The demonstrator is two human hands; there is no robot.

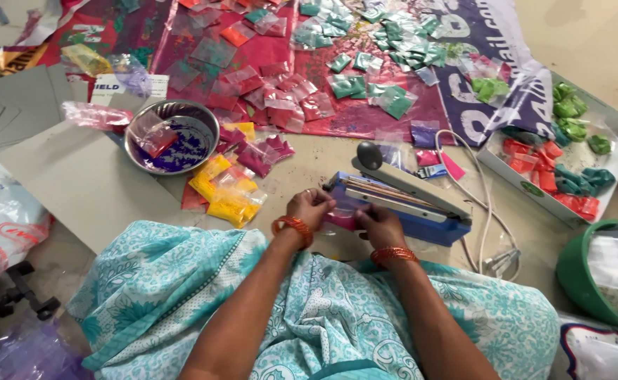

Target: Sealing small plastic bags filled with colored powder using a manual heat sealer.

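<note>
At my far left lies a clear crinkled plastic bag with red print point(3, 236), and beyond it a round shiny steel bowl point(171, 136) with purple powder in its bottom and a small pink-filled packet leaning inside it. Just right of the bowl a heap of small clear plastic packets of yellow powder point(224, 193) lies on the floor, with magenta packets point(259, 156) touching it on the far side. Further away, spread over a printed banner sheet, are many pink and red packets point(281, 98) and, to their right, a scatter of green packets point(386, 63). In front of my lap, my left hand point(310, 207) and my right hand point(379, 225) sit close together, both pinched narrow on a small clear packet of pink powder point(344, 214), which I hold at the near edge of the blue tabletop heat sealer point(407, 204). The packet's mouth lies under the sealer's grey arm, which is raised at its black knob end. I wear orange bangles on both wrists. A white cord point(485, 211) runs from the sealer's right side to a plug on the floor. Further right stands a shallow white cardboard tray point(506, 172) holding knotted orange, teal and green packets, and at my far right a green plastic tub point(583, 278) shows in part.
</note>
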